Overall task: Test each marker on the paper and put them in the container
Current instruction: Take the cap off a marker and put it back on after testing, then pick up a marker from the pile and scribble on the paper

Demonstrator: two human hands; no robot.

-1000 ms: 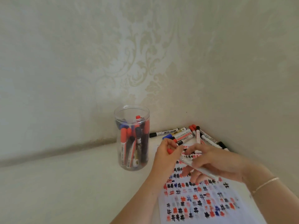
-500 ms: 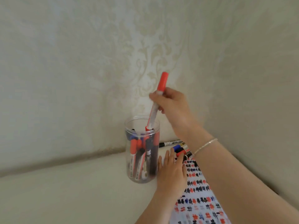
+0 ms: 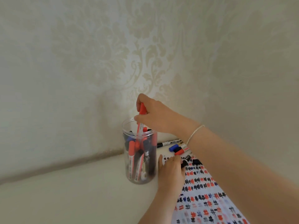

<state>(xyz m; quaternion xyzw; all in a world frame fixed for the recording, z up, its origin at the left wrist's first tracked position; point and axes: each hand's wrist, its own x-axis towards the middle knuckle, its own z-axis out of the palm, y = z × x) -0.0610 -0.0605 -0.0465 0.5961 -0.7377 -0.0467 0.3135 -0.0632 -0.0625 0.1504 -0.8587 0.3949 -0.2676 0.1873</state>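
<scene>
Red-capped marker (image 3: 140,120) pinched by right hand (image 3: 155,118) over crowded clear jar (image 3: 140,159); jamming or tipping is risked, left hand (image 3: 171,172) lying flat, unclenched, on paper (image 3: 208,199).

A home is suggested, most likely a living room or bedroom corner; the two walls (image 3: 100,59) are covered in cream damask wallpaper with a raised floral pattern, and they meet behind a pale bench (image 3: 68,196); ordinary household stationery is seen there: a clear plastic container (image 3: 140,177) filled with markers, loose markers (image 3: 176,147) laid by the wall, and a sheet of paper (image 3: 207,204) covered in scribbled marks.
</scene>
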